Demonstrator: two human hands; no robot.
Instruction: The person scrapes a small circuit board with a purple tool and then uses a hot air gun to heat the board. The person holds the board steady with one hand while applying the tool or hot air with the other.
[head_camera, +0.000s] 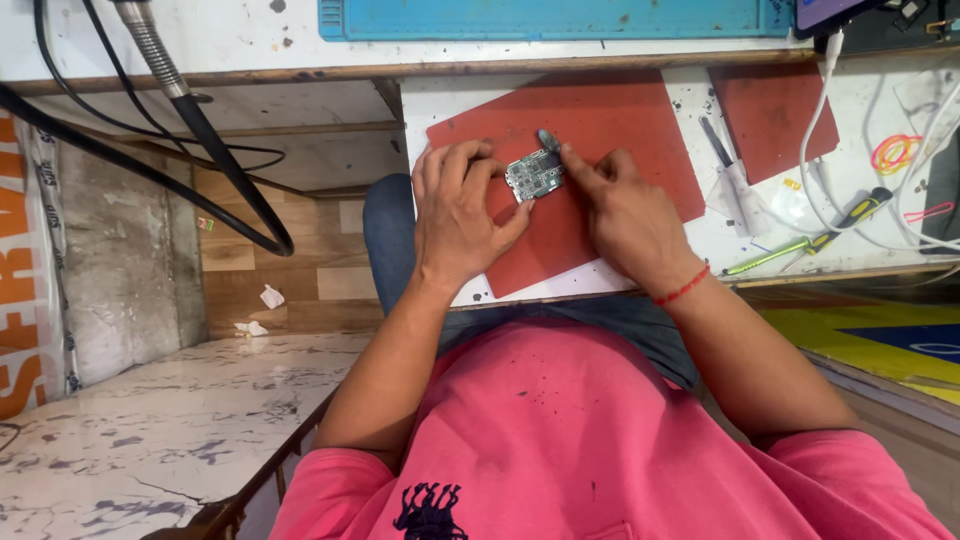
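Holding a small green circuit board on the red mat atop the desk, we steady it with our left hand, whose fingers pinch its left edge. Our right hand grips a small dark tool between fingertips at the board's top corner. Work looks underway, with screwdrivers lying unused nearby.

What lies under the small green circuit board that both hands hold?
A red mat on the white workbench lies under the circuit board. The board's underside is hidden.
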